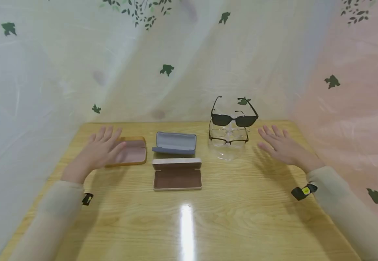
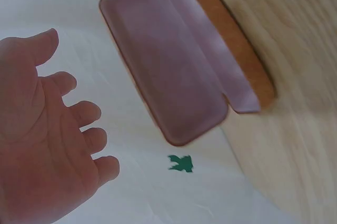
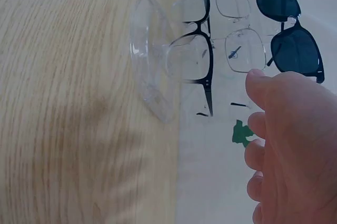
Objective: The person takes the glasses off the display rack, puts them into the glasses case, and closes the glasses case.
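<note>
- The orange-brown glasses case (image 1: 133,153) lies on the left part of the table, spread wide with its pinkish lining showing.
- The left hand (image 1: 99,150) is just beside it, covering its left end in the head view; the fingers are straight and spread and hold nothing.
- Three pairs of glasses sit one above another on a clear stand (image 1: 229,156) toward the back right: sunglasses (image 1: 222,120) at the top, thin-rimmed glasses (image 1: 219,133) in the middle, dark-framed glasses (image 1: 230,142) lowest.
- The right hand (image 1: 280,146) is near the stand, to its right and apart from it, with fingers extended and nothing in its grasp.
- Between the orange-brown case and the stand is a blue-grey case (image 1: 176,142), lid up, with a pale lining.
- Just in front of that is a whitish case (image 1: 177,179), lid raised, lined in dark brown.
- Everything stands on a wood-grain table (image 1: 247,206).
- Behind it hangs a pale sheet (image 1: 192,47) with green leaf shapes.
- Both arms wear pale sleeves (image 1: 335,194).
</note>
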`<state>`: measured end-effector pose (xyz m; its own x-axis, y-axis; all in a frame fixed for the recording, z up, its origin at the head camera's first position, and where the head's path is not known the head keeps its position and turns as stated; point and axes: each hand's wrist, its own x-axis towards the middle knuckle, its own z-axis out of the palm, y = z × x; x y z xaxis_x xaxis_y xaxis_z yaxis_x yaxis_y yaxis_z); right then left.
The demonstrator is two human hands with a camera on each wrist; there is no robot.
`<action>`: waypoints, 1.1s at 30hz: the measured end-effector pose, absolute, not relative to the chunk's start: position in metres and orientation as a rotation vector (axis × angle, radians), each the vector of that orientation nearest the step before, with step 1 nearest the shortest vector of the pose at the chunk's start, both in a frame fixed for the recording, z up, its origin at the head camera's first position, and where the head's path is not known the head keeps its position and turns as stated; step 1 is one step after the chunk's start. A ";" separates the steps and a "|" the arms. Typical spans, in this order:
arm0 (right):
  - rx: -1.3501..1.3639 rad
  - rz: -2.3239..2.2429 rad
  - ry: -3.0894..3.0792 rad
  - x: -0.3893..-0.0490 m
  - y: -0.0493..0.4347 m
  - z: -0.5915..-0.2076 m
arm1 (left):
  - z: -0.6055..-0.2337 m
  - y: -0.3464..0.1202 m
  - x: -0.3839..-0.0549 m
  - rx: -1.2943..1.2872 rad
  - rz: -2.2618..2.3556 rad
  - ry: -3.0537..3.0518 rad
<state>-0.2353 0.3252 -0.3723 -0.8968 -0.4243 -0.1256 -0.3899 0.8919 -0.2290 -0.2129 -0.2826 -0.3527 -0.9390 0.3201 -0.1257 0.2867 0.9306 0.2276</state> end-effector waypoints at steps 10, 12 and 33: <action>-0.654 -0.347 2.893 -0.244 0.321 -0.356 | -0.326 -0.237 -0.238 0.611 0.318 2.924; -0.655 -0.368 2.897 -0.247 0.322 -0.352 | -0.319 -0.228 -0.244 0.621 0.324 2.909; -0.532 -0.818 3.048 -0.260 0.314 -0.316 | -0.295 -0.104 -0.291 0.763 0.662 2.873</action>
